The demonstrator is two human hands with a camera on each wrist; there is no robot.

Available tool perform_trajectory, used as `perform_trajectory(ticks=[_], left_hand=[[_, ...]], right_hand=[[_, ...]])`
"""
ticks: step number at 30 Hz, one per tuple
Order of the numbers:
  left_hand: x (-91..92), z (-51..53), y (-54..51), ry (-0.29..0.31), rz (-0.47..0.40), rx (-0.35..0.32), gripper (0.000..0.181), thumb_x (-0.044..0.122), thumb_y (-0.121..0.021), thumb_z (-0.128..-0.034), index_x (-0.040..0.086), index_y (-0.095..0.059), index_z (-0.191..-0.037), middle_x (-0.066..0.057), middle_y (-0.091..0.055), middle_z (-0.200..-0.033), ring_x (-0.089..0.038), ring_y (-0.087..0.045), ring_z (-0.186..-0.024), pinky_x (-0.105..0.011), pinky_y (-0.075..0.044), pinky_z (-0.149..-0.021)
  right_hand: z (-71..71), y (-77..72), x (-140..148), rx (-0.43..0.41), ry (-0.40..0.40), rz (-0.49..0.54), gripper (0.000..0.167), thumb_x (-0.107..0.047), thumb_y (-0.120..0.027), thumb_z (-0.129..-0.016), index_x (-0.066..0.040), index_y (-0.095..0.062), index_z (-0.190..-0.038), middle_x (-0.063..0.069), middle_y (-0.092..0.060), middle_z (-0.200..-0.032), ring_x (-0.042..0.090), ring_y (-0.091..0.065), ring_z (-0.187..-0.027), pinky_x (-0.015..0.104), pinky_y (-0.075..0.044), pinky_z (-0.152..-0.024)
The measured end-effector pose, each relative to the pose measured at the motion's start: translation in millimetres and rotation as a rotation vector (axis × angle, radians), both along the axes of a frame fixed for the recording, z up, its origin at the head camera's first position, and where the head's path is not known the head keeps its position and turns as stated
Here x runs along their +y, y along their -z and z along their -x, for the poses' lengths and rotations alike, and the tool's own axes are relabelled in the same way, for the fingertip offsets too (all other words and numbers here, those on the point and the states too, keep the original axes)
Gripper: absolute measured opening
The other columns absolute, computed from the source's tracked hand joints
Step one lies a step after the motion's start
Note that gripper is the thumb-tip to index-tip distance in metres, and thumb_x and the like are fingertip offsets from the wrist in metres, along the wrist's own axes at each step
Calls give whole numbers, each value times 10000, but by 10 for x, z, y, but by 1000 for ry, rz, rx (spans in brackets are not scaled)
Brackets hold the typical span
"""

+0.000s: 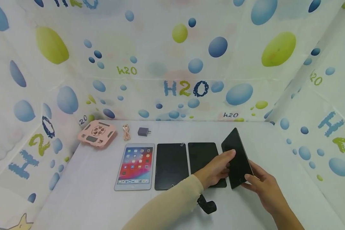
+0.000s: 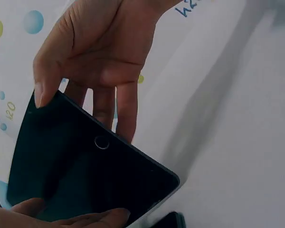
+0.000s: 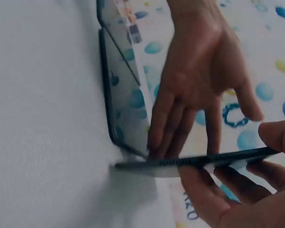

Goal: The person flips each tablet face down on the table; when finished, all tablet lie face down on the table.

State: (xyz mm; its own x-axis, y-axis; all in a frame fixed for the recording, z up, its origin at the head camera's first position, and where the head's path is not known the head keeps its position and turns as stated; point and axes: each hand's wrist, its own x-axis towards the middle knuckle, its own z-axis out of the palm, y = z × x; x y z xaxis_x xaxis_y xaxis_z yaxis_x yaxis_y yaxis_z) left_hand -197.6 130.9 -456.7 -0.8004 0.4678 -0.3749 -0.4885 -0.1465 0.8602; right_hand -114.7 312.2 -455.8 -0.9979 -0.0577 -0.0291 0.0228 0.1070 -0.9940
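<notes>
A black tablet (image 1: 238,163) stands tilted above the table at the right. My right hand (image 1: 261,187) grips its lower corner, the thumb on the screen side near the round home button and the fingers behind, as the left wrist view shows. My left hand (image 1: 214,169) touches the screen with extended fingers; its palm shows in the right wrist view, where the tablet (image 3: 213,159) appears edge-on. Partly under my left hand lies another black tablet (image 1: 201,153). To its left are a further black tablet (image 1: 171,166) and a white tablet (image 1: 135,166) with a lit home screen.
At the back left sit a pink stand-like device (image 1: 98,133) with a round grille, a coiled pale cable (image 1: 126,132) and a dark plug adapter (image 1: 143,131). Below my left wrist hangs a black device (image 1: 208,206). A bubble-patterned sheet (image 1: 179,64) walls the table's back and sides.
</notes>
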Motion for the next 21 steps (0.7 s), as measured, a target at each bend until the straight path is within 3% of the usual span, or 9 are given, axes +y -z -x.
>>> perform_trajectory(ticks=[4, 6, 9, 13, 15, 18, 21], left_hand=[[4, -44, -55, -21, -82, 27, 616, 502, -680, -952, 246, -522, -1489, -147, -605, -1332, -482, -559, -1273, -631, -436, -1068], [7, -66, -76, -50, -124, 31, 594, 435, -717, -947, 242, -531, -1476, -122, -657, -1238, -439, -632, -1192, -613, -494, -1010], [7, -79, -97, -94, -164, 29, 542, 328, -762, -931, 228, -570, -1428, -88, -707, -1102, -358, -717, -1044, -553, -571, -909], [-5, -82, -97, -139, -197, 23, 527, 192, -756, -918, 141, -580, -1412, -110, -722, -1041, -314, -745, -936, -482, -608, -839], [-25, -83, -87, -146, -201, 37, 519, 142, -717, -924, 93, -571, -1419, -144, -726, -1079, -307, -742, -942, -471, -610, -835], [-56, -80, -53, -144, -212, 60, 462, 105, -647, -948, 50, -581, -1402, -171, -723, -1141, -317, -729, -1005, -500, -594, -868], [-79, -67, -2, -135, -245, 49, 386, 93, -589, -986, 54, -609, -1370, -174, -708, -1201, -343, -705, -1083, -556, -562, -911]], right_hand=[[-64, -118, -176, 47, 42, -318, 617, -220, -643, -1019, -131, -396, -1576, 157, -451, -1560, 274, -631, -1229, 362, -603, -857], [-92, -165, -237, 96, 49, -445, 612, -248, -648, -1017, -177, -408, -1575, 164, -469, -1547, 391, -607, -1237, 382, -599, -853], [-124, -203, -304, 185, 65, -594, 603, -266, -659, -1011, -192, -430, -1564, 155, -523, -1504, 414, -613, -1211, 419, -607, -835], [-142, -137, -338, 290, 69, -705, 600, -239, -707, -979, -184, -482, -1532, 102, -576, -1448, 213, -636, -1165, 410, -603, -853], [-139, -83, -323, 315, 56, -750, 601, -254, -735, -956, -191, -512, -1511, 65, -569, -1453, 184, -618, -1181, 427, -594, -875], [-118, -49, -239, 293, 15, -770, 621, -298, -771, -918, -155, -546, -1479, 113, -517, -1495, 289, -552, -1291, 578, -523, -950], [-72, -37, -82, 151, -19, -774, 773, -375, -771, -902, -67, -444, -1532, 231, -396, -1565, 519, -401, -1381, 702, -431, -986]])
